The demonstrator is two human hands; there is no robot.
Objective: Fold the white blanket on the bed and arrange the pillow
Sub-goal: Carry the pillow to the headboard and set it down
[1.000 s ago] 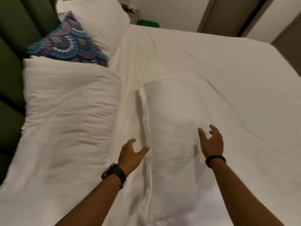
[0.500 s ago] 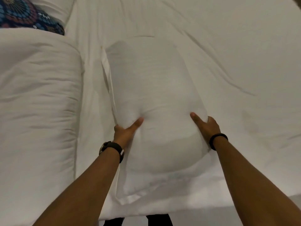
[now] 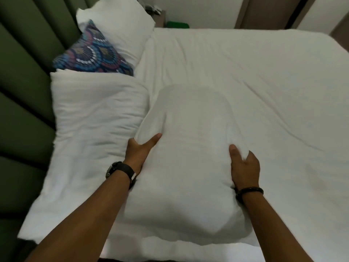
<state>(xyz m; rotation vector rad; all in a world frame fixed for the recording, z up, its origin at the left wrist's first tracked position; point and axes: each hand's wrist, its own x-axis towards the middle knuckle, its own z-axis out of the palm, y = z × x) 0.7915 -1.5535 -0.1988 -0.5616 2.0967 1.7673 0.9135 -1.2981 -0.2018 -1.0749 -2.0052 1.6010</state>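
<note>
With the folded blanket stacked left, left hand and right hand grip the pillow sides, likely to carry it headward.

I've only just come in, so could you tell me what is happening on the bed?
A person grips a white pillow by its sides, left hand on one side and right hand on the other. A folded white blanket lies to its left by the green headboard, with a patterned cushion and another white pillow beyond.
</note>
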